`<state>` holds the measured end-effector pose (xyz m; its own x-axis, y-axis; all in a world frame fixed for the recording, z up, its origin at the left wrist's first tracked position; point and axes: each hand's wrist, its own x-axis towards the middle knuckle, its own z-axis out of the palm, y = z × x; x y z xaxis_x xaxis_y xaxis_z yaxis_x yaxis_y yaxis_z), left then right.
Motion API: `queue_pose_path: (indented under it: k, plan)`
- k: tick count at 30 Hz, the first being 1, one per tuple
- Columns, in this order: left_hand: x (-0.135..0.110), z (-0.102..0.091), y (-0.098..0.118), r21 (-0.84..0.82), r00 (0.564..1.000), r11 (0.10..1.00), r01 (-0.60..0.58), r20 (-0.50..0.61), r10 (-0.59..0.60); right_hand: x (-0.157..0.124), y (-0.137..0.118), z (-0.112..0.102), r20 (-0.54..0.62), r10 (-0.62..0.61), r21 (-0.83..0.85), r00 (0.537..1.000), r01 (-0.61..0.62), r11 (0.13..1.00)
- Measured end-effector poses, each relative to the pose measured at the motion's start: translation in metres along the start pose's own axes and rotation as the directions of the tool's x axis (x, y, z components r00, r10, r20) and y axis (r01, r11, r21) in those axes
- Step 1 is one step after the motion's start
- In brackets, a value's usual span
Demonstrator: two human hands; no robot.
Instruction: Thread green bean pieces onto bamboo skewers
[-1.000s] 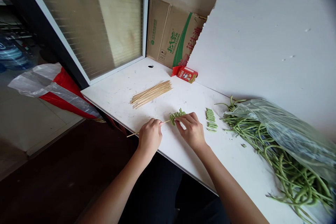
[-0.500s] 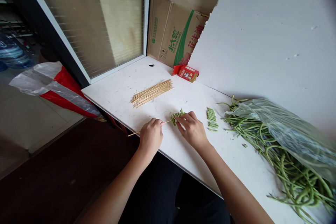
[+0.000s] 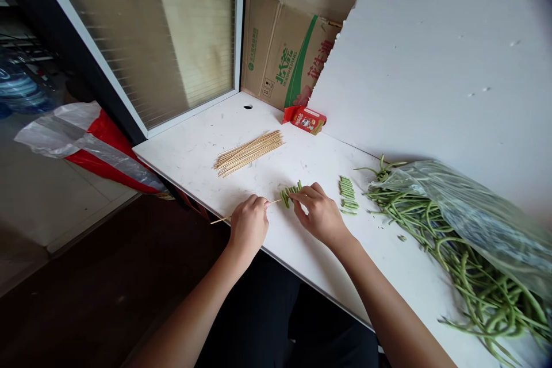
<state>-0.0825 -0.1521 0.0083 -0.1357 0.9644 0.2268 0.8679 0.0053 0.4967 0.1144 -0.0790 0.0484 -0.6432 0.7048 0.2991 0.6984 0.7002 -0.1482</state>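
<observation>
"What is the person's left hand (image 3: 249, 224) doing?"

"It is pinching a thin, tan wooden stick (image 3: 221, 220)."

"And the right hand (image 3: 319, 215)?"

"Its curled fingers are touching a row of short green bean pieces (image 3: 285, 195) at the stick's far end. I can't tell if they are gripping."

"Any more?"

"Other cut green bean bits (image 3: 347, 188) are lying on the flat white table (image 3: 241, 187), near that hand."

The stick (image 3: 221, 220) in the left fingers (image 3: 260, 203) is dull wood. Past these fingers, the pile of sticks (image 3: 249, 153) is wood too. Well to their right, the bag (image 3: 466, 213) is shiny, wrinkly plastic. The table (image 3: 319, 264) under them is smooth.
</observation>
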Motion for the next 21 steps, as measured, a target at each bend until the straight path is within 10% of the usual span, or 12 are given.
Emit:
queue_pose_path:
  k: [21]
  plan:
    - [0.0001, -0.0022, 0.0063, 0.065, 0.998, 0.998, 0.002, 0.067, -0.006, 0.0004, 0.0058, 0.0005, 0.056, 0.040, -0.050, 0.998, -0.037, 0.998]
